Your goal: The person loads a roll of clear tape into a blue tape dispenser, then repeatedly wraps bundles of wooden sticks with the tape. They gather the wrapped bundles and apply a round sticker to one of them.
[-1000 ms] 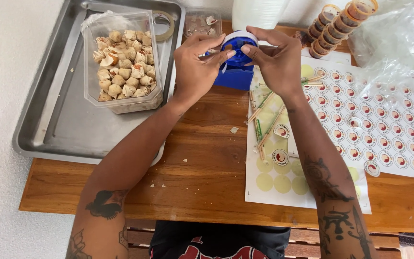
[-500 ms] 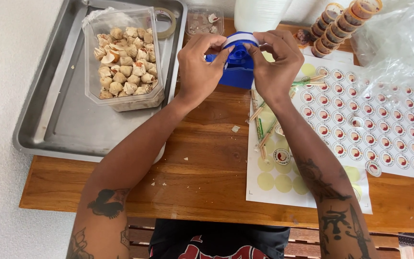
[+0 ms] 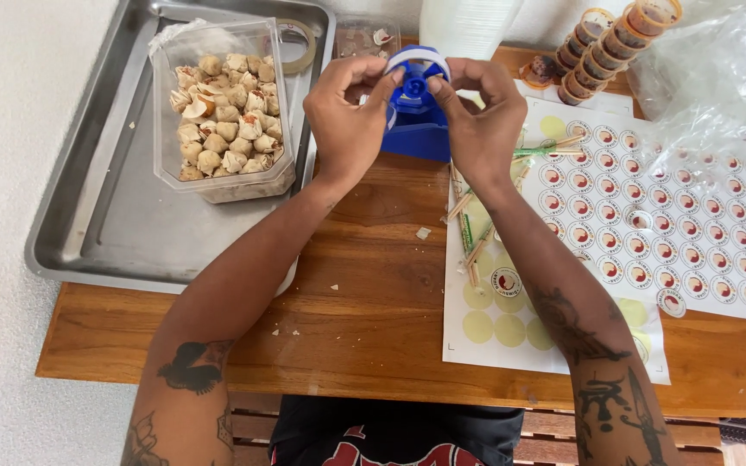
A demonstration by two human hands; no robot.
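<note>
A blue tape dispenser (image 3: 417, 129) stands on the wooden table (image 3: 364, 311) near its far edge. My left hand (image 3: 344, 121) and my right hand (image 3: 477, 121) both pinch the blue and white tape roll (image 3: 416, 76), holding it tilted just above the dispenser's cradle. Thumbs and forefingers grip the roll from either side.
A steel tray (image 3: 114, 216) at the left holds a clear tub of dumplings (image 3: 222, 108) and a tape ring (image 3: 297, 43). Sticker sheets (image 3: 666, 233) lie at the right with wrapped chopsticks (image 3: 477, 233). Stacked sauce cups (image 3: 615, 43), a white cylinder (image 3: 464, 24) and a plastic bag (image 3: 718, 69) stand behind.
Both hands have lifted the tape roll up off the dispenser and tilted it; the hands moved slightly farther from me.
</note>
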